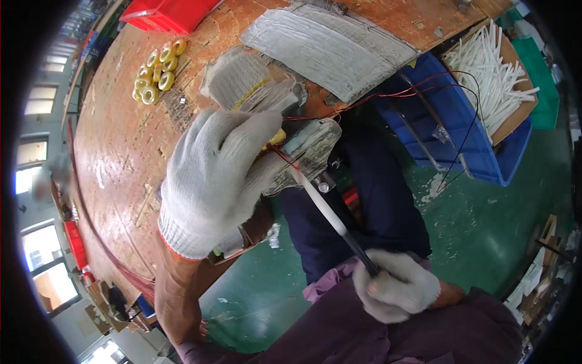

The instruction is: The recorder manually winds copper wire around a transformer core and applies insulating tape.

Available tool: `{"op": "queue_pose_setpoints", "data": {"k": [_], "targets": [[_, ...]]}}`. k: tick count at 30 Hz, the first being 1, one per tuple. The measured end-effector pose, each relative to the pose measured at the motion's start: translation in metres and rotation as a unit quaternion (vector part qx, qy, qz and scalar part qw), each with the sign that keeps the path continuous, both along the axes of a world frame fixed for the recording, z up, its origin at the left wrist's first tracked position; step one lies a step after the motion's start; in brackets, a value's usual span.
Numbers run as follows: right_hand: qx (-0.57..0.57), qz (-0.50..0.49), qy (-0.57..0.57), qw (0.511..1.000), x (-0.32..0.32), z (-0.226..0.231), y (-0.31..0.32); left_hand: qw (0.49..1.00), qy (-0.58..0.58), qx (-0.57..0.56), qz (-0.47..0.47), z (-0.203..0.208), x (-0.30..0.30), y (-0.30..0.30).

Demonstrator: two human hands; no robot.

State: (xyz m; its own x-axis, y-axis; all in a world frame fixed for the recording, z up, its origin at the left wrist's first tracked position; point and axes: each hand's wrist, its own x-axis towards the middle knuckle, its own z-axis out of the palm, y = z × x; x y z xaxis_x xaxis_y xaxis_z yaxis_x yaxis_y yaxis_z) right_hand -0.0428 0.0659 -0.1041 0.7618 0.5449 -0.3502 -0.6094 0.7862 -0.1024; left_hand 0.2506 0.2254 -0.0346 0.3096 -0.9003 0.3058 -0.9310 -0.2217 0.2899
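Note:
White knitted gloves cover both hands. My left hand (209, 176) is closed over a small yellow ring (278, 138) at the worn, grey-wrapped block (327, 142) by the table's edge; most of the ring is hidden by the fingers. Red wire (285, 156) runs from the ring to the tip of a slim stick-like tool (325, 208), white at its upper part and black lower down. My right hand (394, 285) grips the tool's black end, low over my lap. More red wire (400, 94) trails from the block off to the right.
Several yellow rings (165, 80) lie on the wooden table (115, 130), near a red bin (163, 15). A grey-covered board (327, 51) and wrapped bundle (236, 79) lie beyond my left hand. At right, a blue crate (506, 161) bears a cardboard box (512, 115) of white tubes (482, 79).

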Motion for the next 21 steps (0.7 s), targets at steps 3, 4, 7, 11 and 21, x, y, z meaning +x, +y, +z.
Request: {"op": "queue_pose_setpoints", "data": {"k": [3,4,7,11,21], "targets": [[-0.153,-0.054,0.028,0.986,-0.021,0.031,-0.009,0.997,-0.066,-0.025,0.038,-0.014,-0.004,0.0],[-0.189,-0.09,0.038,0.977,-0.028,0.039,-0.009,0.997,-0.07,-0.016,0.007,-0.017,-0.008,-0.002],[-0.288,-0.149,0.054,0.945,-0.047,0.034,-0.009,0.988,-0.102,-0.112,0.037,-0.026,-0.013,-0.009],[-0.323,-0.144,0.077,0.932,-0.065,-0.002,-0.003,0.982,-0.065,-0.148,0.093,-0.028,-0.024,-0.013],[-0.287,-0.092,0.053,0.952,-0.057,-0.044,0.003,0.96,-0.274,-0.031,-0.043,-0.004,-0.016,-0.016]]}}
